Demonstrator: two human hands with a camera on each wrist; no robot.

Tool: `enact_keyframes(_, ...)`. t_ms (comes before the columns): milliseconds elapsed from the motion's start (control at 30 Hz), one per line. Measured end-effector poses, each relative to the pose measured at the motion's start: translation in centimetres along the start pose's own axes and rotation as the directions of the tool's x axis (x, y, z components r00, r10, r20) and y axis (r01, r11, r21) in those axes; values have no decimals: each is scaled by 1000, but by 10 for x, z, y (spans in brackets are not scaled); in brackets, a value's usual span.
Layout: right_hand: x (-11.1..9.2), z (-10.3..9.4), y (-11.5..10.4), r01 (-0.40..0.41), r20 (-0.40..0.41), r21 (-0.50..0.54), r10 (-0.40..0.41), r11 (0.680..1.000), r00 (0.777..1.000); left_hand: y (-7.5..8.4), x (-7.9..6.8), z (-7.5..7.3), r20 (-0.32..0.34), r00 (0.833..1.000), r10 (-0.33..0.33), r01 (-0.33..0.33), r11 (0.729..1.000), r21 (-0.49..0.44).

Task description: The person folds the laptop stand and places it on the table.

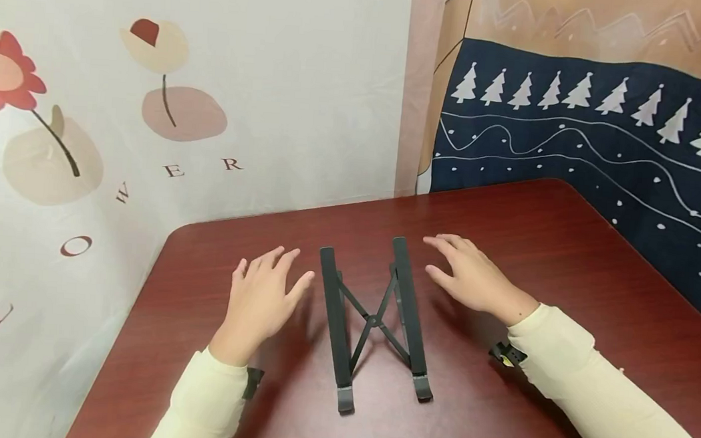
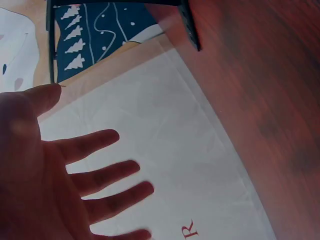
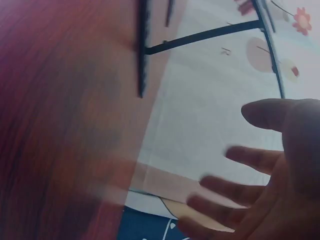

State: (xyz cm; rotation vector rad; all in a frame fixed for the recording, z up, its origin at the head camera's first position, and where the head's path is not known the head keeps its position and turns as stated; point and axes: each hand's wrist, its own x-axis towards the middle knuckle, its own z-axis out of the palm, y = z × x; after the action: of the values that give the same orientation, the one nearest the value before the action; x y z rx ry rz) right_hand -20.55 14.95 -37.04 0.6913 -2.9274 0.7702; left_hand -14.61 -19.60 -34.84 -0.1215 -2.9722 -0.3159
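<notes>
Stand (image 1: 374, 321), black with crossed struts, resting on the reddish-brown counter (image 1: 155, 354) between a person's left hand (image 1: 259, 304) and right hand (image 1: 475, 277), each just beside it, grip wide. Behind: pale flower-printed cloth (image 1: 309, 109) and dark tree-printed cloth (image 1: 500, 141).

Reddish-brown wood-grain table (image 1: 531, 223), glossy, round-cornered, 1 black X-braced stand (image 1: 373, 321) unfolded on it

A black X-braced stand (image 1: 374, 321) sits on the reddish-brown desk (image 1: 537, 224). The bare left hand (image 1: 261, 304) and right hand (image 1: 473, 275) flank it, fingers extended.
</notes>
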Motion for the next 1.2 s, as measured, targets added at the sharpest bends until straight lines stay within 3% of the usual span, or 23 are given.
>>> enact_keyframes(167,-1,3,-3,26,-18,201,-23,979,1000,7,-5,-2,-39,999,29,-31,998,-63)
enact_keyframes(367,-10,7,-7,-13,82,395,-22,919,996,16,-9,-3,27,998,65,-60,988,-143)
enact_keyframes(633,-17,18,-12,-36,243,435,-79,900,967,23,-12,0,118,991,69,-52,989,-141)
enact_keyframes(933,-15,22,-11,-38,256,410,-75,911,964,23,-9,7,229,967,110,-88,991,-104)
enact_keyframes(1200,-13,24,-8,10,323,407,-154,913,934,19,-8,12,290,940,179,-132,976,-176)
